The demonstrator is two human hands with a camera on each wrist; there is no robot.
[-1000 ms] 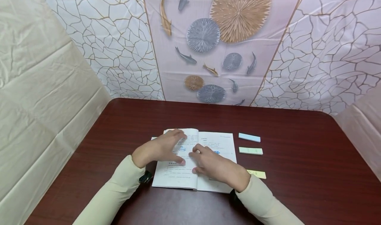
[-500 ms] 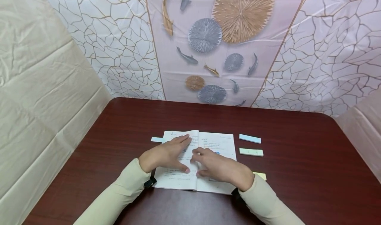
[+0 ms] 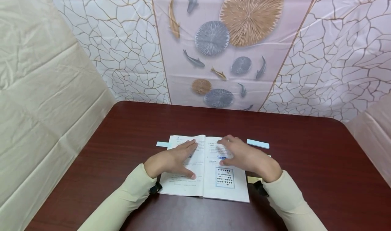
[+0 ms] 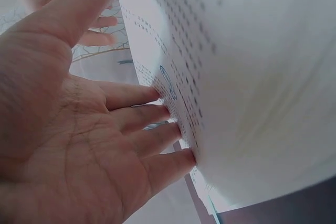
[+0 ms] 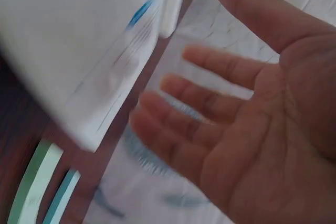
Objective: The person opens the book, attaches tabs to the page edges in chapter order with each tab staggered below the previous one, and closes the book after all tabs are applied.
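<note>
An open book (image 3: 191,189) with printed pages lies on the table, a blue sticky strip (image 3: 162,144) jutting from its left edge. My left hand (image 3: 171,161) rests its straight fingertips on the left page; the left wrist view shows them touching the printed text. Over the right page is my right hand (image 3: 252,158), fingers spread and loosely bent, with nothing in its grasp. In the right wrist view its fingers (image 5: 178,135) are apart from the page. A boxed figure of small dark triangles (image 3: 225,177) shows on the right page.
Right of the book lie a blue sticky-note pad (image 3: 258,143), a green pad (image 5: 34,187) mostly hidden by the right hand in the head view, and a partly covered yellow pad (image 3: 254,179). Patterned cloth (image 3: 128,54) hangs behind the dark red table (image 3: 140,122).
My left hand has shifted right across the left page, exposing the blue strip. My right hand has left the book's centre and moved right and away, uncovering the triangle figure.
</note>
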